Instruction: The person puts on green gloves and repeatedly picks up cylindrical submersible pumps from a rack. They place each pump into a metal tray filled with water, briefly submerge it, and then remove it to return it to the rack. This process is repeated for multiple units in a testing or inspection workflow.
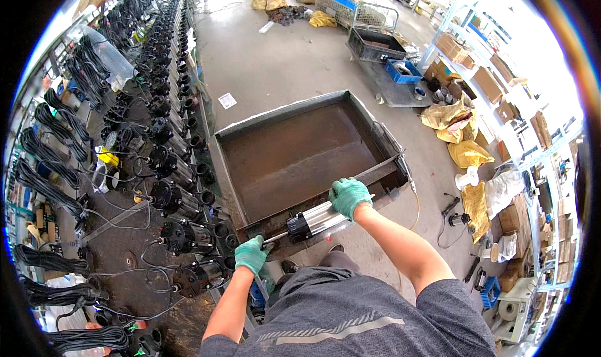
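Observation:
Just over the near rim of a dark metal trough [294, 147], a silver cylindrical pump motor [319, 219] with a black ribbed end lies tilted, its right end higher. My right hand [349, 197], in a green glove, is closed over the silver body near that right end. From the black end a thin metal rod [275, 237] runs left to my left hand [251, 255], also green-gloved, whose fingers are wrapped round it. Inside the trough is a brown, stained surface. How the rod joins the motor is too small to tell.
Along my left runs a bench with a long row of similar motors [175, 197] and coiled black cables [47, 194]. A hose [416, 197] hangs at the trough's right corner. Farther right are yellow sacks [469, 153], a blue crate [404, 71], a black bin [375, 44] and shelves with cartons [488, 85].

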A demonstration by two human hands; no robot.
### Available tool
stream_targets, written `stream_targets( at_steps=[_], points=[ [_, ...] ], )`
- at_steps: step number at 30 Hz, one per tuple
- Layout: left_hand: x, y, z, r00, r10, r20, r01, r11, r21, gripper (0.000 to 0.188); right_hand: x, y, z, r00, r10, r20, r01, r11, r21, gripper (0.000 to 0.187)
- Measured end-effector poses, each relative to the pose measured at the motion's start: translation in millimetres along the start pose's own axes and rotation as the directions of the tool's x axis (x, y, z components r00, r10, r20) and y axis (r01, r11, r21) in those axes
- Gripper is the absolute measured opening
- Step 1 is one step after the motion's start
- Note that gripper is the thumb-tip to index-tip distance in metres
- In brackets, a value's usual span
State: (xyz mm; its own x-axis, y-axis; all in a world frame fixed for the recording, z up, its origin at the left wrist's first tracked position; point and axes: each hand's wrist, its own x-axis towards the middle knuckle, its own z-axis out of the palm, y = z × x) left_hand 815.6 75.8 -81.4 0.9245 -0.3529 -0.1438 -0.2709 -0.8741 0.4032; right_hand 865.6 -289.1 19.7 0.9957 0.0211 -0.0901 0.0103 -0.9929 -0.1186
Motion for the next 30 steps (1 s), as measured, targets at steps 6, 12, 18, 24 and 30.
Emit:
stream_targets(
  at_steps=[6,12,18,24,30],
  points=[
    [10,-2,-24,0.629,-0.222,0.745,0.777,0.182,-0.602,0.064,1,0,4,0.999,-0.005,-0.047,0.005,1.000,-0.002,0.028],
    [0,-23,22,0.967,-0.083,0.239,0.245,0.539,-0.806,0.029,3,-1,3,1.000,-0.008,-0.020,0.007,1.000,-0.022,0.027],
    [-1,-25,27,0.990,-0.042,0.137,0.127,0.697,-0.706,0.042,-1,-2,1,1.000,-0.007,-0.004,0.007,1.000,-0.002,0.027],
    [-6,-12,32,0.996,-0.028,-0.088,-0.040,0.732,-0.681,0.040,1,0,0,1.000,-0.020,0.010,0.020,1.000,-0.005,0.028],
    [-4,-11,66,0.904,-0.170,-0.393,-0.066,0.851,-0.521,0.019,1,5,-6,0.997,-0.062,0.040,0.061,0.998,0.023,0.028]
  ],
)
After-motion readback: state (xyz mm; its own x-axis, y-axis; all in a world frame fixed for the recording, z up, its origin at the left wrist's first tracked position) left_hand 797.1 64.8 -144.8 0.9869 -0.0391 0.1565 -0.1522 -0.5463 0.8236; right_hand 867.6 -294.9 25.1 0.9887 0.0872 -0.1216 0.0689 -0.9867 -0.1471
